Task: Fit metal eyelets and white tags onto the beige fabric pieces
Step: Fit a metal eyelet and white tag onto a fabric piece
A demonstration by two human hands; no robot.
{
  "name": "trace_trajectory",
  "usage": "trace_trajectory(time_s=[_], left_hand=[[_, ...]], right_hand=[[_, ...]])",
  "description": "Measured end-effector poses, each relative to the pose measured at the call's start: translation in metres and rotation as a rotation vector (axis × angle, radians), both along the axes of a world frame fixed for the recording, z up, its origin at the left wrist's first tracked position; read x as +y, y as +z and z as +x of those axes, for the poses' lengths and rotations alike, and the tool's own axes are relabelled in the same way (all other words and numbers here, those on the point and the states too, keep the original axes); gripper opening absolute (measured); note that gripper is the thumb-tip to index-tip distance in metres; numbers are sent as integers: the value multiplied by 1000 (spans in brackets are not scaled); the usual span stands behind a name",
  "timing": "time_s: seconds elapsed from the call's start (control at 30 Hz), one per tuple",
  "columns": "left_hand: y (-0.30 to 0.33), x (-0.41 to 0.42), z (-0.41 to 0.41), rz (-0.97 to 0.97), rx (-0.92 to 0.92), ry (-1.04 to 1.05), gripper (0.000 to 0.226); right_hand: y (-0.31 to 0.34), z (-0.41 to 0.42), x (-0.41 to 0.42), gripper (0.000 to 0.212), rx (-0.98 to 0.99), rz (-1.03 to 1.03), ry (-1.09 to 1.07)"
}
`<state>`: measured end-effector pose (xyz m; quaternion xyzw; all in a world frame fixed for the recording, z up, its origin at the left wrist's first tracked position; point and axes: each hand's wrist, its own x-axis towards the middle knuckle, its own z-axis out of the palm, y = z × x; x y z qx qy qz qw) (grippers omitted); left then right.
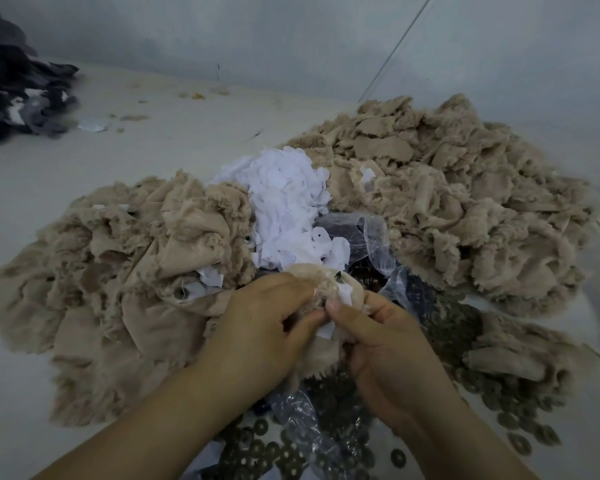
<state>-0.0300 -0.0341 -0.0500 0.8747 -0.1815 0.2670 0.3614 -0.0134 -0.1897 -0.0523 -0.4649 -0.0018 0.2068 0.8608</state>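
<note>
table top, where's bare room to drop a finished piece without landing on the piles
Bare table lies between the dark fabric heap at far left, the wall and the left beige pile; a strip also runs at near left. The middle is crowded: white tags, right beige pile, plastic bag, metal rings.

Your beige pieces (447, 188) are matt woven cloth with fuzzy, frayed edges. The white tags (284, 199) at frame centre look like thin, smooth matt paper or cloth; you can't tell which. The eyelets (520, 410) at lower right are dull dark metal rings. The bag (374, 233) is glossy, crinkled clear plastic.
</note>
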Motion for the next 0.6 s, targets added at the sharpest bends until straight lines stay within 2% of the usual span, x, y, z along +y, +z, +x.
trace_trajectory(time_s=[0.07,0.23,0.4,0.6], left_hand=[[2,-1,0,54,-6,-23,27],[8,0,-4,22,86,-45,19],[13,0,-3,-260,275,-66,15],[17,3,-4,-247,380,-104,14]], right_hand=[[-1,0,-2,24,34,8,-13],[0,-4,-2,38,139,97,60],[5,-4,-3,41,154,94,120],[3,-4,-2,43,140,48,112]])
